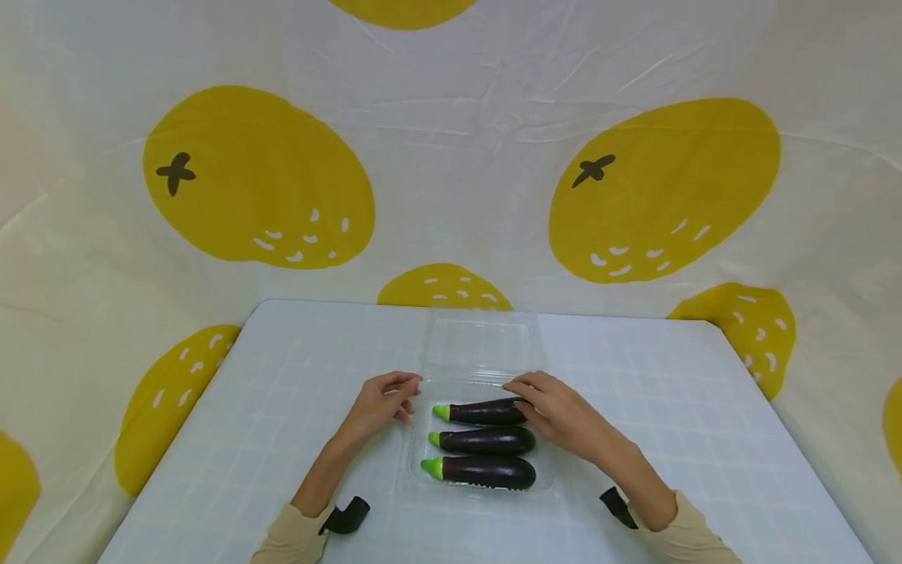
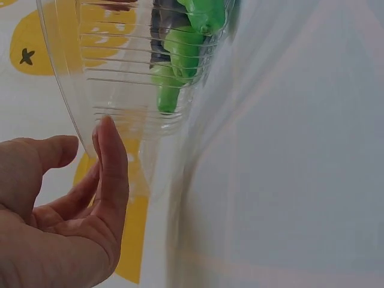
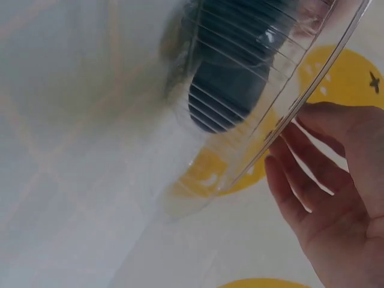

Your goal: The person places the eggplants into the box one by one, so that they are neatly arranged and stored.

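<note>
Three dark purple eggplants point(image 1: 489, 441) with green stem ends lie side by side in a clear plastic clamshell box point(image 1: 479, 490). Its lid point(image 1: 482, 345) is folded back flat, away from me. At the box's far left corner is my left hand point(image 1: 384, 403); in the left wrist view its thumb and forefinger stand apart near the rim. My right hand point(image 1: 560, 411) reaches over the far right part of the box, hiding the blunt end of the farthest eggplant. In the right wrist view its fingertips are at the rim point(image 3: 300, 99), with the fingers only slightly bent.
The box stands on a pale table point(image 1: 303, 352) with a faint grid pattern. Behind hangs a white curtain point(image 1: 458, 180) printed with large yellow fruit. A black strap piece point(image 1: 348, 517) sits at the left wrist and another point(image 1: 618, 507) at the right.
</note>
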### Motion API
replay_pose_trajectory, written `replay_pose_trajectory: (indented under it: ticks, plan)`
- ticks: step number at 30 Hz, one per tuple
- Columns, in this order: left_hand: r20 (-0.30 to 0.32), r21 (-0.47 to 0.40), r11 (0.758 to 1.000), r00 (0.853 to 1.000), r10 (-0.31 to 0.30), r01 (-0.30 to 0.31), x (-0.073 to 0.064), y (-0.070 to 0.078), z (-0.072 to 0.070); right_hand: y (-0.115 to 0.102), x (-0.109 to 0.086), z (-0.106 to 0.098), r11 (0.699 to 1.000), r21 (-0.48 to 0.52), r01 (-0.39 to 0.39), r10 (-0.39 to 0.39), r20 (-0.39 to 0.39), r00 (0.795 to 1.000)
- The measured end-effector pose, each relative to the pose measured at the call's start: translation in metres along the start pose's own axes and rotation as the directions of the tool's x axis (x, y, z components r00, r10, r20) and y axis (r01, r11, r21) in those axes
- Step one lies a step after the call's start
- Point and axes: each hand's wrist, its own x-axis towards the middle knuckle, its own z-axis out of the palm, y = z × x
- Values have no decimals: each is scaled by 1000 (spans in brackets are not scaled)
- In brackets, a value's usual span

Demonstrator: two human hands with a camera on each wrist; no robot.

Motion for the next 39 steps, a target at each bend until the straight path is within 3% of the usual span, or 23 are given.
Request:
replay_pose_trajectory:
  ticks: [7,14,20,28,35,39]
  plan:
    - [-87,69,997,995,42,-36,2,3,-1,11,-3,-2,999,17,-50,52,-95,994]
    - [-150,81,996,987,61,-49,13,9,1,25,-9,1,990,2,-143,142,-148,979]
    - [-139,74,996,989,54,-44,25,13,2,35,-11,5,966,39,-256,259,-150,954]
    - [-149,75,995,986,73,-62,39,18,2,44,-8,11,932,105,-347,360,-150,921]
    - [-127,69,997,991,51,-43,51,19,-1,52,-5,17,867,167,-469,487,-83,870]
    - [-117,82,996,992,45,-35,58,18,-1,58,-6,21,843,193,-502,521,-61,851]
